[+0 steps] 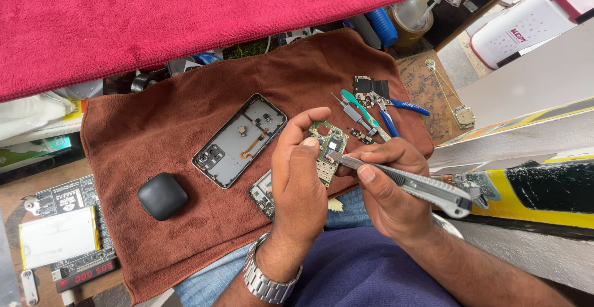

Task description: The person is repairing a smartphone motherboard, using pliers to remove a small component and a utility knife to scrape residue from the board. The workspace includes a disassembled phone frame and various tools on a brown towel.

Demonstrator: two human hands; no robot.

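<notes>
My left hand [298, 174] holds a small green circuit board [328, 149] between thumb and fingers, over a brown towel [154, 121]. My right hand [387, 183] grips a grey metal utility knife [421, 186], its blade tip touching the board's lower edge. An opened phone shell [238, 140] with its back off lies on the towel to the left of my left hand. Another phone part [262, 192] peeks out just under my left hand.
A black rounded case [162, 196] sits at the towel's lower left. Blue-handled pliers [396, 112], a teal-handled tool [359, 108] and small parts lie at the towel's right. A red cloth [185, 16] hangs above. A white battery [59, 236] rests on a mat at left.
</notes>
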